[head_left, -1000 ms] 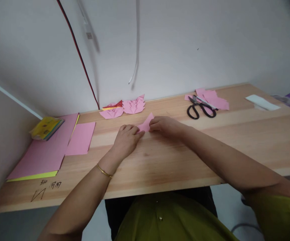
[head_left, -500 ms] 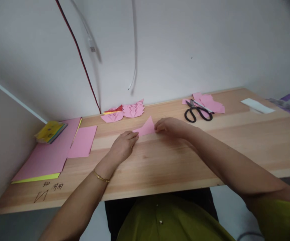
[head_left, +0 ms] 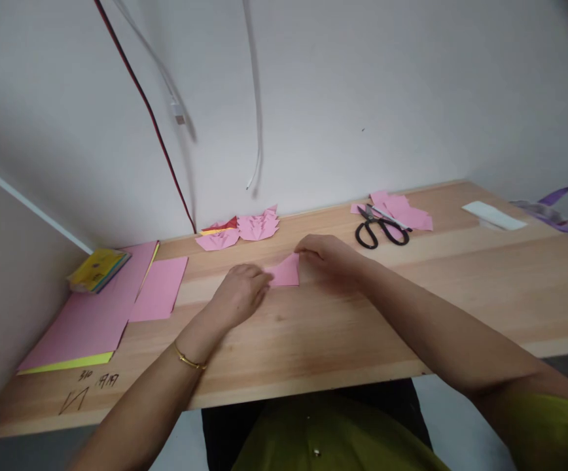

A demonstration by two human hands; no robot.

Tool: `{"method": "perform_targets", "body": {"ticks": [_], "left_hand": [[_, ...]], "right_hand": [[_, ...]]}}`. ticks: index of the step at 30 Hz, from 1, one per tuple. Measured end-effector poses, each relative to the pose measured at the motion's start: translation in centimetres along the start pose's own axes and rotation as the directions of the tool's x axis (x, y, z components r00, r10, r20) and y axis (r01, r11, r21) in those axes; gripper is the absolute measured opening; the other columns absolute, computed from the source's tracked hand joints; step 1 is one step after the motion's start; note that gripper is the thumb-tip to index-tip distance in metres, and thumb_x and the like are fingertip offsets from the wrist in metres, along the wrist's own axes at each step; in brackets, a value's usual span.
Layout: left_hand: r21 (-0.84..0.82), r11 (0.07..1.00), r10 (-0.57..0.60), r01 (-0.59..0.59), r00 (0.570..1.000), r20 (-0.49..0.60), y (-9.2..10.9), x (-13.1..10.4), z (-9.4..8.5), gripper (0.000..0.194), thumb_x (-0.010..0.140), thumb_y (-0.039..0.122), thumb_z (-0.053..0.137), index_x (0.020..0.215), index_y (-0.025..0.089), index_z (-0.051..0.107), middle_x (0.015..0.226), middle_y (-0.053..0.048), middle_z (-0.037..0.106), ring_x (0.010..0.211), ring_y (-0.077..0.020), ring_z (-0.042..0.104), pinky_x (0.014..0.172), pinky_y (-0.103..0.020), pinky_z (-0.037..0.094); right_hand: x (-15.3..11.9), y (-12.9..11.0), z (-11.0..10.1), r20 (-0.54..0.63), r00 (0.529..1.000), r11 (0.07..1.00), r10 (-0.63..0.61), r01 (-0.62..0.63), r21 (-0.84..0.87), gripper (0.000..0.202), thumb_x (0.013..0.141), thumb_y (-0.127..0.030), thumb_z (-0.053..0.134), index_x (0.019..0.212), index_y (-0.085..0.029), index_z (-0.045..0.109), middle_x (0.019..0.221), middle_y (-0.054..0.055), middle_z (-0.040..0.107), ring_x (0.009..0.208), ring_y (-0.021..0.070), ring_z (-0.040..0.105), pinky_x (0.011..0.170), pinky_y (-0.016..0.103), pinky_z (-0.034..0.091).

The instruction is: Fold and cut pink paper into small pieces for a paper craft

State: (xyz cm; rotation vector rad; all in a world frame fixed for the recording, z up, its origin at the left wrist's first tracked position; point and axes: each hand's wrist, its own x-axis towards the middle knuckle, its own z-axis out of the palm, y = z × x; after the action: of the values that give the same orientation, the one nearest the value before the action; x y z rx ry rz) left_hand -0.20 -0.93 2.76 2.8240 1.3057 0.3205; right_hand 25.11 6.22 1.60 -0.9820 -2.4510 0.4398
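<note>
A small piece of folded pink paper (head_left: 286,271) lies on the wooden table (head_left: 284,347) between my two hands. The fingertips of my left hand (head_left: 245,291), bent together, hold down its left end. At its upper right corner, the fingertips of my right hand (head_left: 330,254) are pinched on the raised tip. My fingers cover both ends of the paper. Beyond my hands, against the wall, sit several folded pink paper pieces (head_left: 258,226) with a bit of red and yellow paper among them.
Black-handled scissors (head_left: 381,232) and a pen (head_left: 389,218) rest by pink paper scraps (head_left: 409,212) at the back right. Farther right is a white strip (head_left: 495,216). On the left lie large pink sheets (head_left: 82,327), a smaller pink stack (head_left: 161,291) and a yellow packet (head_left: 100,269).
My right hand's fingers have shifted from the paper's right edge up to its top corner. The whole view has tilted slightly, so the table sits lower. My left hand stays on the paper.
</note>
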Motion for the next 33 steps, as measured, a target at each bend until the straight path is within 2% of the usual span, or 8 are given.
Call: {"method": "perform_targets", "body": {"ticks": [4, 7, 9, 16, 23, 26, 29, 33], "left_hand": [[0.086, 0.996, -0.005, -0.002, 0.997, 0.081, 1.7, 1.1, 0.2, 0.038, 0.087, 0.042, 0.049, 0.119, 0.025, 0.059, 0.091, -0.009, 0.059, 0.086, -0.0229, 0.053, 0.078, -0.040, 0.044], [0.092, 0.996, -0.007, -0.001, 0.996, 0.085, 2.1, 1.3, 0.7, 0.035, 0.087, 0.042, 0.050, 0.115, 0.025, 0.062, 0.094, -0.010, 0.056, 0.088, -0.0233, 0.050, 0.078, -0.039, 0.043], [0.068, 0.998, -0.001, -0.004, 0.998, 0.068, 2.0, 1.1, 1.0, 0.034, 0.087, 0.040, 0.050, 0.116, 0.024, 0.061, 0.100, -0.011, 0.055, 0.093, -0.0237, 0.049, 0.080, -0.039, 0.042], [0.012, 0.999, -0.041, 0.041, 0.999, 0.018, 1.6, 0.6, 1.5, 0.035, 0.086, 0.041, 0.051, 0.115, 0.024, 0.061, 0.105, -0.011, 0.054, 0.096, -0.0237, 0.049, 0.081, -0.038, 0.042], [0.077, 0.980, -0.192, 0.186, 0.978, 0.084, 1.8, 0.6, 0.5, 0.035, 0.086, 0.049, 0.046, 0.097, 0.020, 0.063, 0.090, -0.008, 0.054, 0.082, -0.0217, 0.053, 0.069, -0.034, 0.043], [-0.011, 0.970, -0.241, 0.242, 0.969, 0.055, 1.7, 0.6, 0.7, 0.032, 0.088, 0.043, 0.045, 0.106, 0.020, 0.058, 0.107, -0.009, 0.055, 0.089, -0.0209, 0.056, 0.075, -0.034, 0.046], [-0.103, 0.952, -0.288, 0.288, 0.957, 0.015, 1.4, 0.7, 1.1, 0.048, 0.083, 0.043, 0.056, 0.123, 0.018, 0.048, 0.118, -0.011, 0.054, 0.099, -0.0230, 0.056, 0.084, -0.036, 0.046], [-0.168, 0.917, -0.366, 0.362, 0.931, 0.006, 1.1, 0.8, 1.7, 0.061, 0.075, 0.041, 0.066, 0.126, 0.015, 0.046, 0.112, -0.011, 0.058, 0.101, -0.0243, 0.056, 0.086, -0.036, 0.046]], "right_hand": [[0.0, -0.9, 1.0, 0.032, 0.997, 0.997, -0.074, 0.074, 0.007, 0.033, 0.083, -0.008, 0.045, 0.109, -0.015, 0.063, 0.110, 0.010, 0.066, 0.099, 0.0197, 0.060, 0.086, 0.033, 0.045], [0.0, -1.1, 1.2, 0.106, 0.981, 0.986, -0.165, 0.166, -0.002, 0.029, 0.081, -0.009, 0.049, 0.102, -0.016, 0.067, 0.108, 0.009, 0.066, 0.099, 0.0198, 0.059, 0.087, 0.034, 0.043], [0.1, -1.0, 1.1, 0.125, 0.981, 0.988, -0.148, 0.153, -0.029, 0.025, 0.082, -0.010, 0.049, 0.096, -0.016, 0.069, 0.104, 0.009, 0.067, 0.096, 0.0204, 0.059, 0.086, 0.035, 0.043], [0.0, -0.9, 0.8, 0.059, 0.984, 0.986, -0.168, 0.167, 0.017, 0.024, 0.083, -0.012, 0.049, 0.098, -0.015, 0.067, 0.101, 0.010, 0.067, 0.095, 0.0191, 0.059, 0.086, 0.033, 0.044], [-0.2, -1.9, 0.9, 0.056, 0.997, 0.996, -0.054, 0.050, 0.070, 0.021, 0.088, -0.019, 0.047, 0.098, -0.015, 0.065, 0.095, 0.009, 0.067, 0.087, 0.0191, 0.060, 0.078, 0.032, 0.044], [-0.1, -1.8, 1.1, 0.046, 0.998, 0.993, -0.041, 0.036, 0.108, 0.021, 0.085, -0.018, 0.049, 0.101, -0.015, 0.064, 0.094, 0.009, 0.067, 0.085, 0.0189, 0.059, 0.077, 0.032, 0.045], [0.0, -1.6, 1.6, 0.023, 1.000, 0.987, -0.019, 0.015, 0.160, 0.026, 0.083, -0.017, 0.050, 0.107, -0.014, 0.061, 0.097, 0.010, 0.067, 0.085, 0.0188, 0.059, 0.076, 0.031, 0.045], [0.2, -1.8, 2.0, 0.032, 0.999, 0.974, -0.002, -0.006, 0.225, 0.030, 0.083, -0.016, 0.050, 0.111, -0.016, 0.060, 0.100, 0.008, 0.067, 0.084, 0.0174, 0.059, 0.076, 0.029, 0.045]]}}
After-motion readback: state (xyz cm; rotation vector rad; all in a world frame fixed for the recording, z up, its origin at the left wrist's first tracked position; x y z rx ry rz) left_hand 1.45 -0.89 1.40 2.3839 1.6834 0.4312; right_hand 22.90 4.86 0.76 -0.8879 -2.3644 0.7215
